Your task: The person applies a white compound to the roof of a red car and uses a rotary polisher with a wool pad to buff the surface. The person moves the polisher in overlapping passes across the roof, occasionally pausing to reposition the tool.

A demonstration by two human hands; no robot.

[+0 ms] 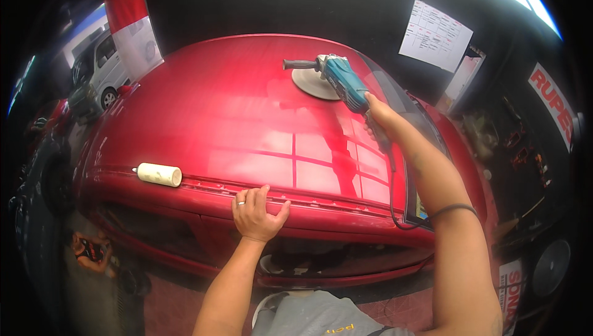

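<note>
My right hand is wrapped round the rear handle of a teal rotary polisher, arm stretched across the car. Its pale round pad lies against the red car roof, toward the windshield side. A black side handle points left with no hand on it. My left hand rests flat on the near roof edge, fingers spread, a ring on one finger. To its left a cream squeeze bottle lies on its side along the roof rail.
The polisher's black cord runs down over the roof edge and loops by my right forearm. At lower left a person is low near the floor. A white van stands at far left. Papers hang on the dark wall.
</note>
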